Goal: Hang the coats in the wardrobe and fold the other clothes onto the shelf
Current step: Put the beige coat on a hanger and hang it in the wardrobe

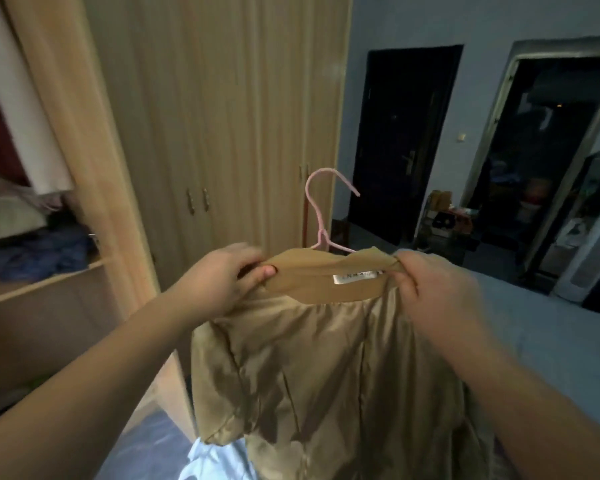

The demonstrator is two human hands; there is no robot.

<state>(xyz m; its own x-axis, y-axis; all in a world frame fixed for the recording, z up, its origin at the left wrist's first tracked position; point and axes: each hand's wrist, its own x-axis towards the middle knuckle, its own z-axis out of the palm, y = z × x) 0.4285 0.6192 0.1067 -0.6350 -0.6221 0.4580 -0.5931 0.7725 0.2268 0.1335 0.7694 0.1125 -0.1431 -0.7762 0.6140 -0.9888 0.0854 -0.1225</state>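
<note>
Holding a tan coat point(326, 358) up by its collar, the two hands are set well apart, one at each end of the neckline. The left hand point(222, 282) pinches the left end of the collar between thumb and curled fingers. The right hand point(437, 292) has its fingers curled round the right end and grips the fabric there. A white label point(355, 277) shows inside the collar, nearer the right hand. A pink hanger point(321, 216) sits in the neck of the coat: its hook rises between the hands, in free air before the closed doors of the wardrobe point(222, 116), and its arms run down under the collar. The body of the coat hangs below the hands, lining side towards the camera, with one short sleeve drooping at the left. To the left, an open compartment of the wardrobe shows a shelf point(42, 282) bearing a heap of blue clothes point(39, 254); the items above it are blurred. A pale blue garment point(219, 459) lies below the coat at the lower edge. A grey bed point(551, 334) extends to the right. Behind it are a dark door point(406, 140) and an open doorway point(551, 150).
</note>
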